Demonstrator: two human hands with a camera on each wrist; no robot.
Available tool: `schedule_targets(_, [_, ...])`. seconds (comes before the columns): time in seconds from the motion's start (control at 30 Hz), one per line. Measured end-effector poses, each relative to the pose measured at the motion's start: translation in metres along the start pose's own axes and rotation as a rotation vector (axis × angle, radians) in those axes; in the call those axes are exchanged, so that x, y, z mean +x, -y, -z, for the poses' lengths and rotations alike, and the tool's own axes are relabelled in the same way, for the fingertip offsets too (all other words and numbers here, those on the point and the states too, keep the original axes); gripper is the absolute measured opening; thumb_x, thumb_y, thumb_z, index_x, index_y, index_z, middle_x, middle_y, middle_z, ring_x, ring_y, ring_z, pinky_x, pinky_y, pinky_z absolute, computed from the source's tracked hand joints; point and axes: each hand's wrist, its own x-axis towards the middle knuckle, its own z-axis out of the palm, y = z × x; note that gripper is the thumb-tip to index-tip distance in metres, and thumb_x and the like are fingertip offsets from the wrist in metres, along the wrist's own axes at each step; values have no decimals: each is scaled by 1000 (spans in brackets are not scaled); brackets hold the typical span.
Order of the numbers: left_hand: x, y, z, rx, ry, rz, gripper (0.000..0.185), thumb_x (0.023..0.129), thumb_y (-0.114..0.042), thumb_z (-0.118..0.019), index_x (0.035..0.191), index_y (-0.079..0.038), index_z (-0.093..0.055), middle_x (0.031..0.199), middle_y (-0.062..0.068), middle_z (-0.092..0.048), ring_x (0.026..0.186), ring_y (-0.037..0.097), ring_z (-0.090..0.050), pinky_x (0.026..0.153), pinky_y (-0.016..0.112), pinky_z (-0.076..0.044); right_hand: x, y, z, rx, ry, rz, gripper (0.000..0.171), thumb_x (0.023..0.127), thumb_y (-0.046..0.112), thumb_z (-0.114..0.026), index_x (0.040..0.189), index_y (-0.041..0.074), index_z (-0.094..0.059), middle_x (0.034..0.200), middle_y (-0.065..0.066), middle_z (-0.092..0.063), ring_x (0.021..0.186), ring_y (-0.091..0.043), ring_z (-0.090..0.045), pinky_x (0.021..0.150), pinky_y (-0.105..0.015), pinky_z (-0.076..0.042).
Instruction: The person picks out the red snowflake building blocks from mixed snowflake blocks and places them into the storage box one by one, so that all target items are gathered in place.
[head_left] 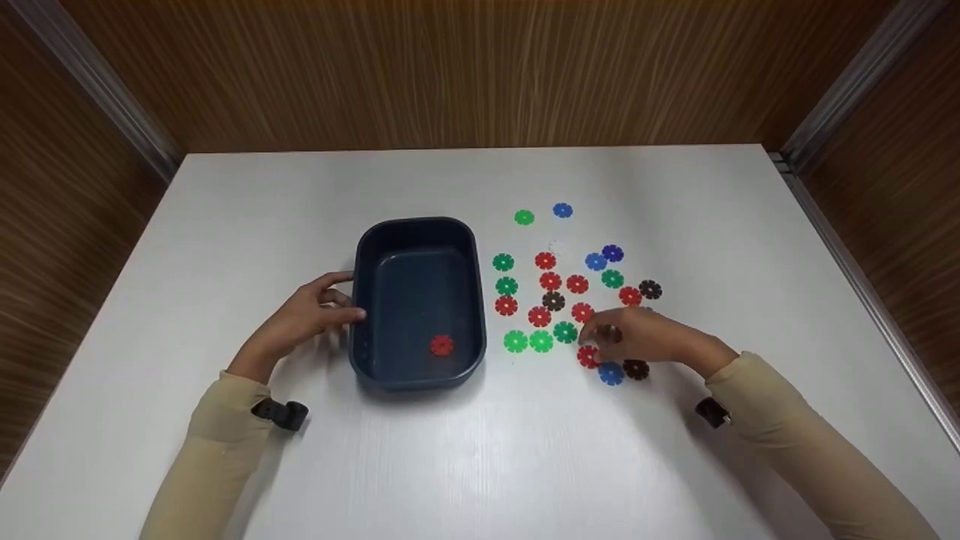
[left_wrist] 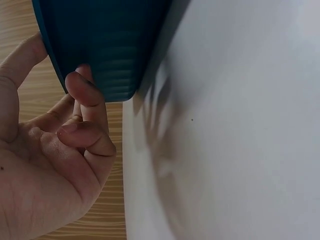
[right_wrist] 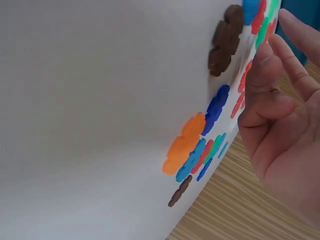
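Note:
A dark blue plastic tub stands on the table with one red notched disc inside. At its left side, my left hand holds the tub, the thumb over the rim and fingers against the outer wall; in the left wrist view, the other fingers curl below the tub's lip. To the right, my right hand is low over scattered discs, its fingertips at a red disc. The fingers are loosely bent, and no disc shows between them in the right wrist view. A blue disc lies beside it.
Several notched discs in red, green, blue and brown lie flat right of the tub, including a light green disc farther back. An orange disc shows in the right wrist view. Wood-grain panels enclose the white table.

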Motion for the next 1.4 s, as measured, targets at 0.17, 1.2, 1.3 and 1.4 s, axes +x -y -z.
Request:
schedule_targets(0.17, [1, 0, -1, 0, 0, 1, 77, 88, -23, -71, 150, -7, -30, 97, -1, -59, 80, 8, -61, 73, 28, -45, 0, 2, -1, -40, 21, -18, 25, 86, 12, -71, 111, 16, -70, 89, 3, -64, 78, -12, -54, 70, -22, -49])
schedule_targets(1.2, [-2, 0, 2, 8, -4, -11, 75, 88, -24, -71, 150, -9, -31, 97, -1, -59, 77, 12, -61, 68, 29, -41, 6, 6, 0, -50, 59, -69, 21, 88, 9, -69, 105, 16, -61, 93, 0, -60, 83, -16, -54, 73, -26, -51])
schedule_targets(1.3, [-1, 1, 2, 10, -8, -15, 75, 88, -23, -71, 150, -9, -31, 96, -1, -59, 77, 12, -61, 68, 28, -42, 5, 8, 2, -85, 48, -95, 19, 89, 11, -68, 106, 17, -62, 91, 1, -63, 80, -15, -56, 72, -28, -52])
schedule_targets(1.4, [0, 1, 1, 8, -11, -19, 75, 88, -23, -71, 150, -9, -32, 96, -1, -59, 78, 11, -61, 69, 28, -42, 4, 9, 4, -98, 37, -119, 21, 89, 12, -68, 108, 18, -61, 92, 1, -65, 77, -13, -59, 72, -30, -53])
